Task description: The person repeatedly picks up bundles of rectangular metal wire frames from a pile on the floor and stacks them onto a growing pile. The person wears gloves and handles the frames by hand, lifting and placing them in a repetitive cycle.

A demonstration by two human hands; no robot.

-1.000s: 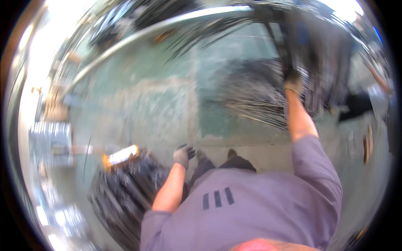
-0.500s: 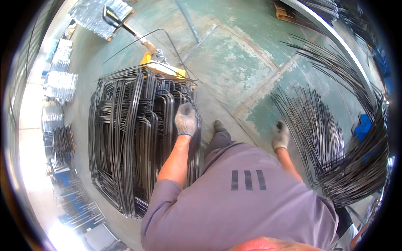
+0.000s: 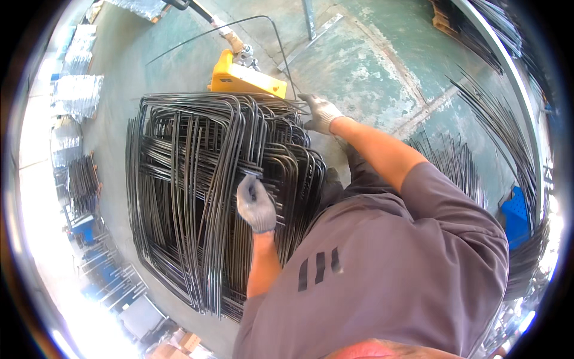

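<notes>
Clearly, the pile of bent metal rods [image 3: 190,173] fills the nine o'clock side of the view, its dark bars stacked in rounded frames close to the person. The gloved left hand [image 3: 258,210] lies over this pile, just to the eight o'clock side of the centre, with its fingers curled; I cannot tell whether they close around a bar. The gloved right hand [image 3: 323,113] is at one o'clock, beside the pile's upper corner, its fingers reaching toward the thin rod ends there; whether it grips any of them cannot be told.

One long bent rod [image 3: 240,23] arches out at eleven o'clock, beyond a yellow pallet jack [image 3: 248,82] just past the pile. Loose straight rods [image 3: 505,128] spread between two and three o'clock, and a blue object [image 3: 516,210] sits near three. Cardboard boxes [image 3: 179,345] stand at seven o'clock, on the far side of the pile.
</notes>
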